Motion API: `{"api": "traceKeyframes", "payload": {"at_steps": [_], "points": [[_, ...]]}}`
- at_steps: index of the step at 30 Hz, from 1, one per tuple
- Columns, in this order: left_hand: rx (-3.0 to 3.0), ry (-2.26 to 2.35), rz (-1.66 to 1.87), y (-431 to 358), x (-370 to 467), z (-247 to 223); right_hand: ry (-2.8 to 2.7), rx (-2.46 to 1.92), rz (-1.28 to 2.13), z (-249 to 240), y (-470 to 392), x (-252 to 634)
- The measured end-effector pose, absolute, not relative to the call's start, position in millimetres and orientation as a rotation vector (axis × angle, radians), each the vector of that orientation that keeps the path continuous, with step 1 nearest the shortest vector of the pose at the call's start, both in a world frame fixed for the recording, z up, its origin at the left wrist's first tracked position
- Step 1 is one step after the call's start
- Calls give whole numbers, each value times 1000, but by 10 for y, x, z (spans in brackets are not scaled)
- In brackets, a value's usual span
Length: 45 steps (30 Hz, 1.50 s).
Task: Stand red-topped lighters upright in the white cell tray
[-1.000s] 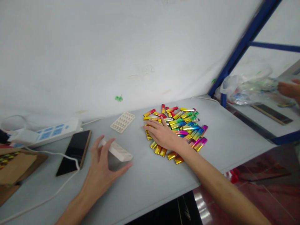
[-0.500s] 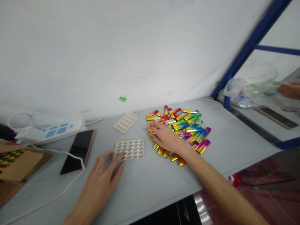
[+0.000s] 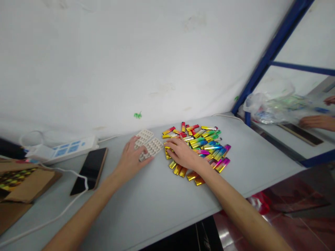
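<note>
Two pale trays with rows of small round pockets lie side by side on the grey table: a nearer tray (image 3: 155, 145) and a farther tray (image 3: 146, 134). My left hand (image 3: 131, 157) reaches over their left edges, fingers apart, its fingertips on or just above them. My right hand (image 3: 183, 153) rests at the left side of a pile of shiny metallic lighter casings (image 3: 209, 143), coloured gold, red, green, blue and magenta. Its fingers are spread over the casings, and the palm covers some of them. No casing is visibly gripped.
A phone (image 3: 90, 170) and a white power strip (image 3: 73, 148) lie at the left, with a white cable (image 3: 62, 212) running forward. An open cardboard box (image 3: 34, 184) stands far left. Beyond a blue frame (image 3: 264, 69), another person's hand (image 3: 316, 122) is near plastic bags (image 3: 272, 108).
My left hand has moved away from me and right. The nearer tray has shifted up against the farther one and turned. My right hand stays on the pile; the view has shifted slightly.
</note>
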<state>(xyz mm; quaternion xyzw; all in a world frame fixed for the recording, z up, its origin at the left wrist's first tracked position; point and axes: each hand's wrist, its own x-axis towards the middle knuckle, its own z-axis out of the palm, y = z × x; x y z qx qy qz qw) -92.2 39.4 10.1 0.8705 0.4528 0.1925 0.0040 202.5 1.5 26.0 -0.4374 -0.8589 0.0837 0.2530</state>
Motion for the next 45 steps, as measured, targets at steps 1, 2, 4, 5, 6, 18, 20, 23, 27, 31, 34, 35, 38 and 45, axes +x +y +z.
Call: {"api": "traceKeyframes", "payload": {"at_steps": [1, 2, 4, 5, 6, 18, 20, 23, 27, 31, 34, 35, 38, 45], "points": [[2722, 1431, 593, 492, -910, 95, -2342, -1193, 219, 255, 22, 2023], [2712, 1449, 581, 574, -907, 86, -2349, -1198, 209, 252, 28, 2022], [2688, 1494, 536, 677, -926, 59, -2359, -1211, 197, 254, 35, 2019], [2680, 1514, 509, 697, -947, 44, -2361, -1216, 195, 259, 35, 2018], [2675, 1534, 484, 697, -975, 31, -2363, -1219, 194, 265, 32, 2017], [2826, 1734, 411, 76, -1422, 220, -2394, -1241, 221, 326, -14, 1985], [2834, 1791, 399, -126, -1448, 234, -2376, -1240, 217, 334, -26, 1991], [2805, 1943, 340, -498, -1428, 247, -2316, -1235, 197, 347, -32, 2022], [2819, 1906, 463, -993, -1350, 189, -2265, -1240, 193, 345, 3, 2071], [2873, 1590, 707, -1235, -1219, 86, -2249, -1233, 202, 316, 47, 2091], [2889, 1319, 756, -1133, -1084, 90, -2247, -1246, 210, 291, 64, 2093], [2897, 1249, 749, -1051, -1041, 103, -2246, -1254, 212, 284, 67, 2093], [2864, 1217, 763, -725, -937, 134, -2247, -1256, 217, 278, 73, 2098], [2785, 1233, 632, 138, -847, 60, -2255, -1258, 226, 311, 79, 2120]]}}
